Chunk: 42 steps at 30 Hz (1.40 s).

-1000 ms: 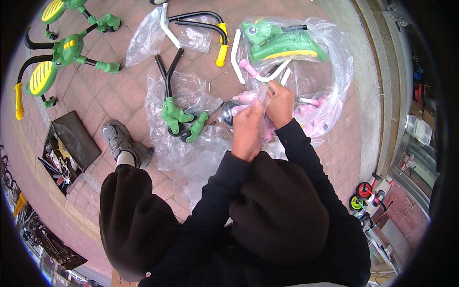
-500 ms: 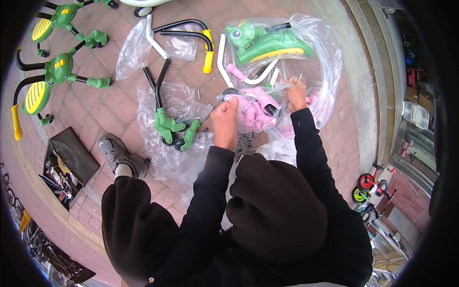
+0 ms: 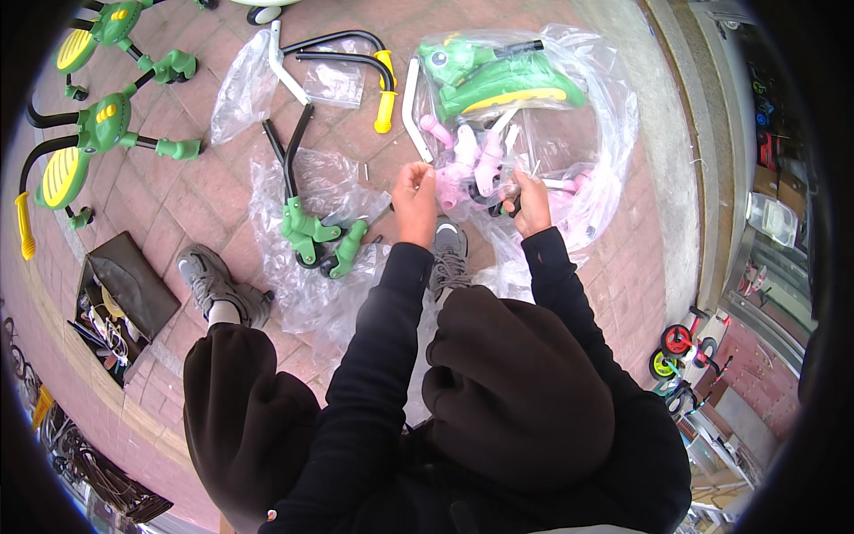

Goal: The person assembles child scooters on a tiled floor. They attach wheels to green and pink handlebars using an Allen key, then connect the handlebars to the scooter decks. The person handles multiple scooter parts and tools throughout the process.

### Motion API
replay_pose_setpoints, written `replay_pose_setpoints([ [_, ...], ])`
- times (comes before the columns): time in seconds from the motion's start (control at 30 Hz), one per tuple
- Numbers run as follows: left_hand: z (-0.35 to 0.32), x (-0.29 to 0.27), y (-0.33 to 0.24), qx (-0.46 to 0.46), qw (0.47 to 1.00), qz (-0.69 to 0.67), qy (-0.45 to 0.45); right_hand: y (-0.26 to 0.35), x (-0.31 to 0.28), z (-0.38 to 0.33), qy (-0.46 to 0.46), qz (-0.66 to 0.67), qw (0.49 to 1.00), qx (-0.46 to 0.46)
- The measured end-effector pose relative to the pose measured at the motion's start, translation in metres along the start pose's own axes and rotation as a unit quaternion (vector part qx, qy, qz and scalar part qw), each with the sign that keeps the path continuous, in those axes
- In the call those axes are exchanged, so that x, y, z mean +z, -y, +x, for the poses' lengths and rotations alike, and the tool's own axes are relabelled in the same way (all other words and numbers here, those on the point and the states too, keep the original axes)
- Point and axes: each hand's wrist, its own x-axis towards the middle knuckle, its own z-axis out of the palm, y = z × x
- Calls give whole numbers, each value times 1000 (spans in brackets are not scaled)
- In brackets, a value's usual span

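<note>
In the head view, the pink parts (image 3: 458, 173) lie between and just beyond your hands, their lower ends hard to make out behind clear film. Your left hand (image 3: 414, 203) curls its fingers toward the thumb; whether it pinches anything, you cannot tell. Your right hand (image 3: 531, 205) bends its fingers at the film, its grip unclear. At far right, a clear bag (image 3: 616, 102) holds a green-and-yellow body (image 3: 511, 84), blurred by creases. A small clear bag (image 3: 334, 86) lies farther left, its contents unreadable. At left, an open dark case (image 3: 138, 283) holds tangled cables (image 3: 114, 338), partly hidden by its flap. The rim cuts off a far-left green ride-on toy (image 3: 114, 27).
</note>
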Motion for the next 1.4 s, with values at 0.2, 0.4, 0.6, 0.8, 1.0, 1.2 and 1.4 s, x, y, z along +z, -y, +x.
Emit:
replay_pose_setpoints([
  [0.2,-29,-3,39,99,935,305,150,-9,-8,4,-5,-14,999,38],
  [0.4,-15,-6,26,80,913,389,92,14,8,-13,-154,-418,771,-455],
  [0.6,-21,-8,30,72,868,476,126,-12,40,-10,183,-723,622,-239],
  [0.8,-14,-14,48,-46,968,217,115,-22,48,12,149,-627,641,-417],
  [1.0,-25,-5,45,-212,961,-145,98,-28,61,32,142,-725,544,-397],
  [1.2,-41,-28,43,-359,926,-68,98,-17,55,52,132,-785,500,-342],
  [1.4,-45,-31,49,-363,921,-73,122,-1,43,68,197,-789,472,-340],
])
